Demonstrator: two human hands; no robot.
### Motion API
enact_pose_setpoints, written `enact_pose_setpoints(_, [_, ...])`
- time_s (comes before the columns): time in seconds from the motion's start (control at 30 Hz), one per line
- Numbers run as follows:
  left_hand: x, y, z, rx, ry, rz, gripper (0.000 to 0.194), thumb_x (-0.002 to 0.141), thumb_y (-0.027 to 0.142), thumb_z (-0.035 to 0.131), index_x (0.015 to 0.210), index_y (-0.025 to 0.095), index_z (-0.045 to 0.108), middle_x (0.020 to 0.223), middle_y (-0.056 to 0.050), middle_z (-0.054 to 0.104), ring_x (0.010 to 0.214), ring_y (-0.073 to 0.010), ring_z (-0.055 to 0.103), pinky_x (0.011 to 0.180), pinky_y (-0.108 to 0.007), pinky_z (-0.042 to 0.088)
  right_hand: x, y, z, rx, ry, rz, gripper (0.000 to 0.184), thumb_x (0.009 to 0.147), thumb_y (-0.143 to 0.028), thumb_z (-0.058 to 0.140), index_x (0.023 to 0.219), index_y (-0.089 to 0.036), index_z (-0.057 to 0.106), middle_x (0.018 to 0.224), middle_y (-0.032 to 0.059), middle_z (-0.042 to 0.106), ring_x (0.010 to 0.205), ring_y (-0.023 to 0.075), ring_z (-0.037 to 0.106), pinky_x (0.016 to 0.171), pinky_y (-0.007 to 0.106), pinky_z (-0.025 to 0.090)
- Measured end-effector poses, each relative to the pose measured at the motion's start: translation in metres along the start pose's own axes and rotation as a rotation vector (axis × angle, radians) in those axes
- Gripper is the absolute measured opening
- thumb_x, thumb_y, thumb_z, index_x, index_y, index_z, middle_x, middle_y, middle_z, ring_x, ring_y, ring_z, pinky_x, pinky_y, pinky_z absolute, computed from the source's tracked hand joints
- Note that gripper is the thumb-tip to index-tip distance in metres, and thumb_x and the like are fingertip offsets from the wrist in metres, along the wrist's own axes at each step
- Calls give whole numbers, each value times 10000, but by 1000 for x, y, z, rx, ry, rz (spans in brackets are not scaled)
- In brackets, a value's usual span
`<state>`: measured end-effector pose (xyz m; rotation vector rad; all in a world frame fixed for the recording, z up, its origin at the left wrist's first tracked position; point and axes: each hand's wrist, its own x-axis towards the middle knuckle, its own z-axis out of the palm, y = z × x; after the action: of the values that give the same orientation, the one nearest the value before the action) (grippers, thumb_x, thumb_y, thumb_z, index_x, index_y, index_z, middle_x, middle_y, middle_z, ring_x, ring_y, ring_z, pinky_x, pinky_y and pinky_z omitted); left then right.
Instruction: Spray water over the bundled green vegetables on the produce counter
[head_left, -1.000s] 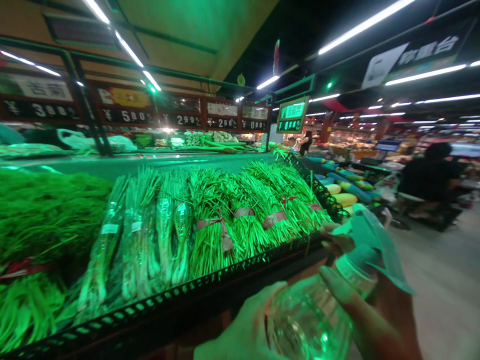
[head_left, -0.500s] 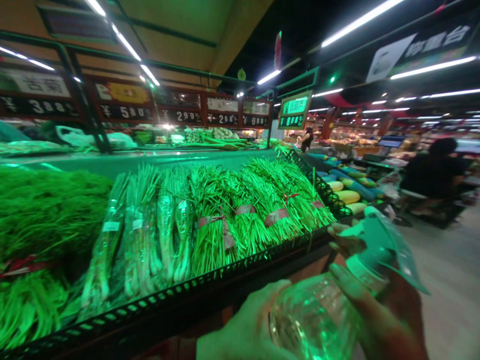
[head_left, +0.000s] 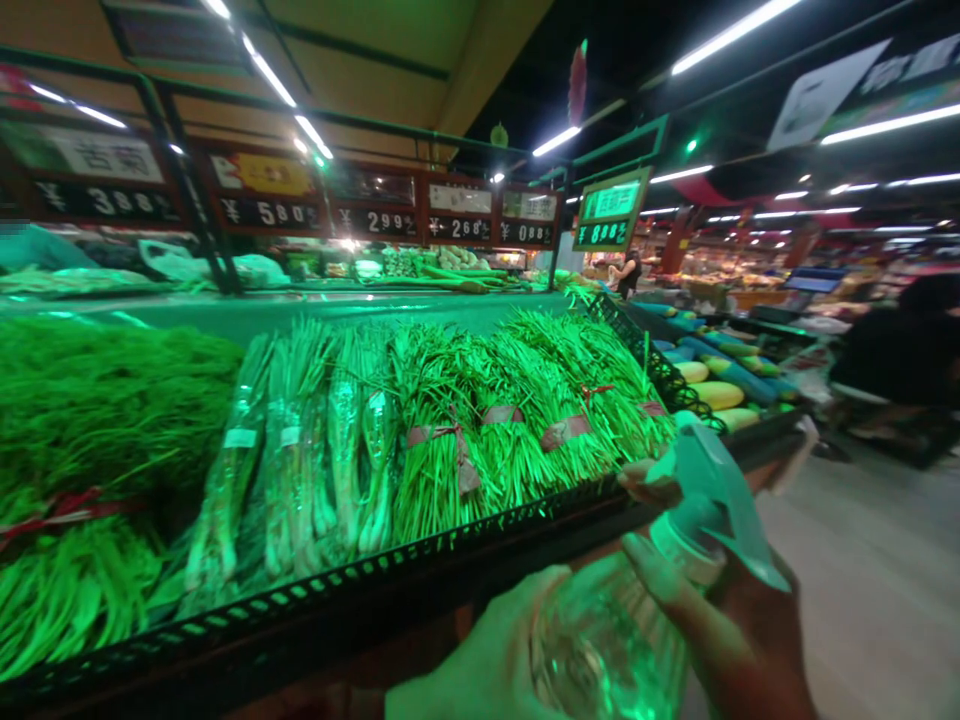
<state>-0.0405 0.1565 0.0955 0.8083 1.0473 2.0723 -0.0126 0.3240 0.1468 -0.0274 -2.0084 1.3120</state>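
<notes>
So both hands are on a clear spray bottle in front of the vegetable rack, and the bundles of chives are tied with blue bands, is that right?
Not quite. In the head view the left hand and right hand do hold the clear spray bottle in front of the vegetable rack, but the bands on the chive bundles are reddish-pink, not blue.

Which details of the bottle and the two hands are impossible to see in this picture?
- Spray bottle: base cut by bottom edge, head view.
- Left hand: wrist cut by the same edge.
- Right hand: palm hidden behind the bottle.
- Price signs: product names too blurred.
</notes>
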Motion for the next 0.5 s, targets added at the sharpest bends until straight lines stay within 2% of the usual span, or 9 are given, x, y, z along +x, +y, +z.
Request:
enact_pose_setpoints(0.1, [-2, -2, -2, 30, 4, 22, 731, 607, 25, 842, 1270, 234, 614, 1398, -96, 642, 1379, -330, 545, 1144, -462, 446, 1, -2, 4, -63, -20, -18, 433, 785, -461, 723, 1161, -260, 652, 899, 30, 686, 769, 254, 619, 851, 474, 457])
enact_pose_setpoints(0.2, [-3, -8, -4, 61, 12, 17, 769, 618, -2, 822, 1307, 216, 560, 1430, -122, 612, 1382, -335, 543, 1112, -460, 468, 5, 3, 6, -91, -82, -120, 518, 823, -463, 714, 1280, -254, 591, 863, 18, 676, 720, 229, 621, 775, 425, 498])
enact_pose_setpoints(0.3, [-2, -17, -5, 119, 20, 10, 802, 630, 188, 879, 1350, 224, 528, 1475, -136, 563, 1412, -361, 499, 1134, -487, 444, 9, 7, 6, -93, -143, -265, 540, 866, -437, 701, 1364, -285, 556, 1150, 52, 708, 914, 242, 676, 819, 386, 530])
enact_pose_setpoints(0.37, [-3, -22, -7, 207, 59, -17, 954, 550, 307, 941, 1392, 234, 499, 1494, -146, 538, 1406, -389, 492, 1158, -528, 415, 9, 6, 5, -94, -163, -277, 551, 881, -410, 683, 1400, -291, 538, 1314, 61, 662, 1035, 252, 668, 875, 378, 535])
enact_pose_setpoints(0.4, [-3, -24, -9, 259, 83, -40, 975, 557, 345, 943, 1411, 239, 485, 1505, -147, 524, 1396, -387, 497, 1158, -552, 410, 9, 5, 4, -90, -168, -263, 568, 879, -401, 679, 1414, -286, 527, 1340, 66, 652, 1038, 251, 669, 878, 375, 541])
enact_pose_setpoints(0.43, [-4, -25, -10, 305, 106, -58, 931, 610, 372, 919, 1420, 236, 481, 1511, -148, 512, 1382, -377, 506, 1152, -577, 409, 8, 4, 4, -82, -169, -254, 587, 871, -400, 680, 1423, -276, 521, 1343, 74, 652, 1021, 250, 674, 873, 375, 551])
enact_pose_setpoints(0.5, [-5, -25, -12, 369, 129, -87, 710, 790, 396, 792, 1412, 221, 497, 1503, -143, 509, 1345, -343, 530, 1117, -608, 433, 6, 4, 4, -61, -183, -224, 640, 847, -412, 694, 1437, -248, 508, 1326, 97, 663, 1024, 258, 681, 896, 394, 564])
